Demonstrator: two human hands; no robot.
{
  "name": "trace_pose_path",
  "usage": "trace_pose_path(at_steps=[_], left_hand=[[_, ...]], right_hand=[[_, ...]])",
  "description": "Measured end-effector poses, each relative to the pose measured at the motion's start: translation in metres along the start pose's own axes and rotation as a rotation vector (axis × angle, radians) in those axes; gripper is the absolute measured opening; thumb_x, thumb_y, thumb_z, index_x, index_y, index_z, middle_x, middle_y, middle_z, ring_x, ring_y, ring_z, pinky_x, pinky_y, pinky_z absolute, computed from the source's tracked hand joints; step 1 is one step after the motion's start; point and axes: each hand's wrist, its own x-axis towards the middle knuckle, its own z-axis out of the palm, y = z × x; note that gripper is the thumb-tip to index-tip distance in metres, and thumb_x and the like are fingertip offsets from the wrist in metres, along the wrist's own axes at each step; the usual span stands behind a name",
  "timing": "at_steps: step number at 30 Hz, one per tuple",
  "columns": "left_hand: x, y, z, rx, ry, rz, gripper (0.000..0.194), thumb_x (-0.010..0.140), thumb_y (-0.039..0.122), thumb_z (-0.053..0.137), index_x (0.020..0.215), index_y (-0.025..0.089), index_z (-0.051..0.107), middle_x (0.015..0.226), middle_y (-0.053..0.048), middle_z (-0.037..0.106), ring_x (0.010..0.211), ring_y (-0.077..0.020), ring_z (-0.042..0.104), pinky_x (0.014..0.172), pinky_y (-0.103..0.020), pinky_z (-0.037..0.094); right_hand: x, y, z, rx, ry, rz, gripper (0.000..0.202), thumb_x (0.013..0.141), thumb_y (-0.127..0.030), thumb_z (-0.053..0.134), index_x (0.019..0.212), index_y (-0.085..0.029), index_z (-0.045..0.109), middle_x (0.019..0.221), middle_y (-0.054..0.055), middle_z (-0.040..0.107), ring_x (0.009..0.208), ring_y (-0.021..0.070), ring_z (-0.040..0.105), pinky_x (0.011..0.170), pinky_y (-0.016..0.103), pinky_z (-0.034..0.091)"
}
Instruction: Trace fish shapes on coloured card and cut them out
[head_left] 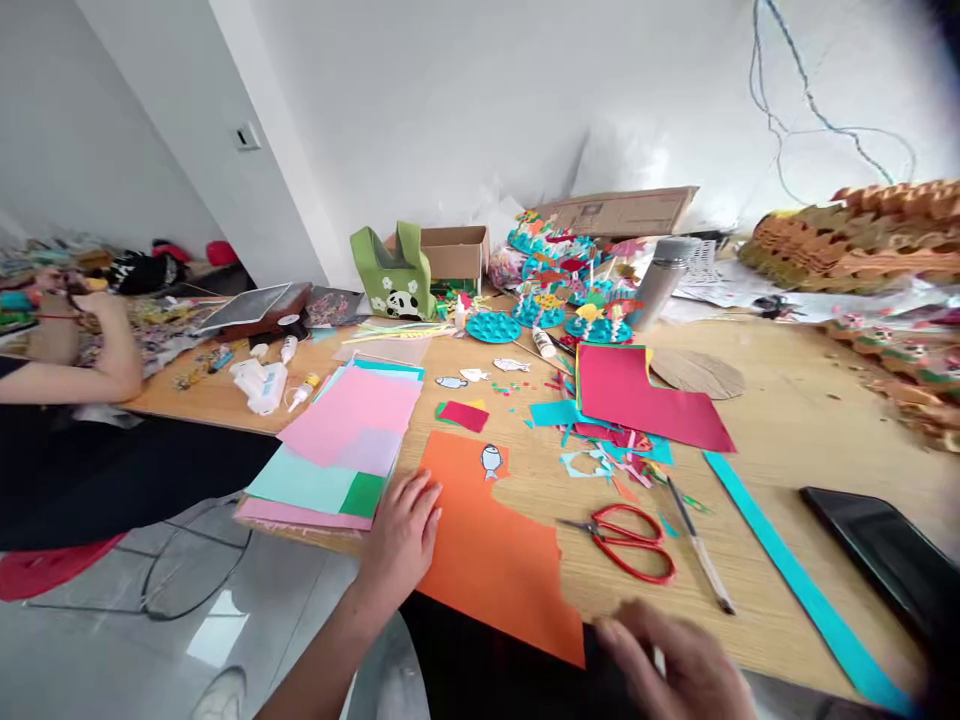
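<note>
Blurred at the near edge of the table [787, 425], the right hand [679, 662] curls beside the lower corner of the orange sheet [487, 555]; whether its fingers grip anything, one cannot tell; the left hand [403, 528] lies along the sheet's left edge, fingers loosely extended; positioning seems the step in hand; the next move calls for keeping the paper fish [491, 460], on the sheet's far end, undisturbed.
</note>
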Motion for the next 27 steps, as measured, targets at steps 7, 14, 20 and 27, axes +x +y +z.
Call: trace_pose_path(at_steps=[7,14,20,27], left_hand=[[0.001,-0.001,0.001,-0.026,0.035,0.003,0.028,0.094,0.02,0.044,0.116,0.017,0.062,0.127,-0.01,0.06,0.122,-0.0263,0.053,0.1,-0.048,0.049],[0.001,-0.001,-0.001,0.009,-0.001,0.007,0.029,0.095,0.02,0.045,0.116,0.016,0.063,0.129,-0.011,0.06,0.123,-0.0261,0.053,0.101,-0.046,0.048],[0.0,-0.003,0.001,0.041,-0.025,0.02,0.029,0.095,0.021,0.046,0.117,0.015,0.063,0.13,-0.012,0.059,0.124,-0.0273,0.053,0.1,-0.047,0.049],[0.003,-0.005,0.0,0.104,-0.063,0.073,0.029,0.096,0.022,0.046,0.118,0.013,0.062,0.129,-0.014,0.06,0.122,-0.0288,0.054,0.099,-0.048,0.049]], right_hand=[[0.134,0.029,-0.012,-0.22,-0.298,-0.434,0.03,0.096,-0.017,0.043,0.118,-0.023,0.062,0.104,0.008,0.069,0.096,0.0212,0.062,0.079,0.034,0.05],[0.203,0.048,0.039,-0.413,-0.601,-0.64,0.039,0.092,-0.01,0.045,0.127,-0.021,0.058,0.125,0.009,0.063,0.113,0.025,0.051,0.092,0.039,0.043],[0.212,0.04,0.044,-0.536,-0.663,-0.685,0.026,0.086,-0.007,0.051,0.106,-0.016,0.065,0.106,0.011,0.066,0.107,0.0274,0.051,0.087,0.038,0.039],[0.218,0.027,0.037,-0.603,-0.726,-0.653,0.023,0.082,-0.008,0.055,0.102,-0.014,0.064,0.103,0.013,0.063,0.102,0.0283,0.05,0.081,0.037,0.038]])
